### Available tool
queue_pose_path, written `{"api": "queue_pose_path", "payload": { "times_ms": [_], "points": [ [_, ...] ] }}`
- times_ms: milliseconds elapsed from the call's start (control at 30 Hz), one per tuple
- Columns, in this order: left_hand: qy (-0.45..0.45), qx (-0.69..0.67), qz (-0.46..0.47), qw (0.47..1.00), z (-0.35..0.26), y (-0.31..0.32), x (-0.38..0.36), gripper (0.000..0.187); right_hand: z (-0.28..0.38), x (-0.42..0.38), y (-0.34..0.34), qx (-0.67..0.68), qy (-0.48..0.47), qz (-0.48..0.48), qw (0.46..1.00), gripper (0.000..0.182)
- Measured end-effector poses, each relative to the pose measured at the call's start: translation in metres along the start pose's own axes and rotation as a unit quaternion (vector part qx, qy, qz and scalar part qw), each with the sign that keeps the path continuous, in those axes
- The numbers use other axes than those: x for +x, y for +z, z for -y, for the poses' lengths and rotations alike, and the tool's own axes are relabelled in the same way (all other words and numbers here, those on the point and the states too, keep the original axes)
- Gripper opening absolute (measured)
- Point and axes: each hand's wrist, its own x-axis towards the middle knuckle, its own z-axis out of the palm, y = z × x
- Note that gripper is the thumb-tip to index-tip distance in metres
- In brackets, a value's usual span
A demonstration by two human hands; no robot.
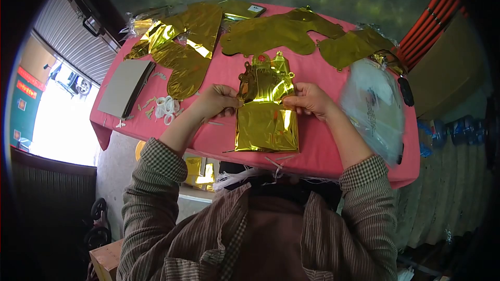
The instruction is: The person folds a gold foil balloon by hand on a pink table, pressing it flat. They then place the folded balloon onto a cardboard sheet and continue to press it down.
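Observation:
A shiny gold foil piece (266, 127), folded into a rough rectangle, lies at the table's near side in front of me. Its upper part is narrower and crinkled, with a small red mark near the top. My left hand (217, 101) pinches the foil's left edge at mid-height. On the opposite edge, at about the same height, my right hand (308, 100) grips it between thumb and fingers.
The pink-covered table (203, 135) holds flat gold foil shapes (268, 34) along its far side. A grey board (125, 88) and white rings (167, 107) lie left. Clear plastic bags (372, 104) lie right. Gold packets (200, 171) sit below the front edge.

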Motion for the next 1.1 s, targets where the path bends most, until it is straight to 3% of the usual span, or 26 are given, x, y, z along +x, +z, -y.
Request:
{"api": "queue_pose_path", "payload": {
  "times_ms": [633, 867, 967, 1100],
  "points": [
    [-0.010, 0.023, 0.075, 0.997, -0.006, -0.008, 0.004, 0.010, -0.007, 0.001, 0.001, -0.008, -0.008, -0.039, 0.999, 0.011],
    [-0.009, 0.011, 0.060, 0.998, -0.008, -0.009, 0.009, 0.009, -0.006, 0.001, 0.002, -0.017, -0.007, -0.043, 0.999, 0.011],
    [0.016, 0.009, 0.075, 0.997, -0.004, -0.012, 0.016, 0.010, -0.007, 0.002, 0.001, -0.014, -0.011, -0.038, 0.999, 0.011],
    [0.081, 0.083, 0.029, 0.993, -0.003, -0.004, 0.016, 0.015, -0.006, 0.002, 0.002, -0.027, -0.003, -0.052, 0.998, 0.011]
  ]
}}
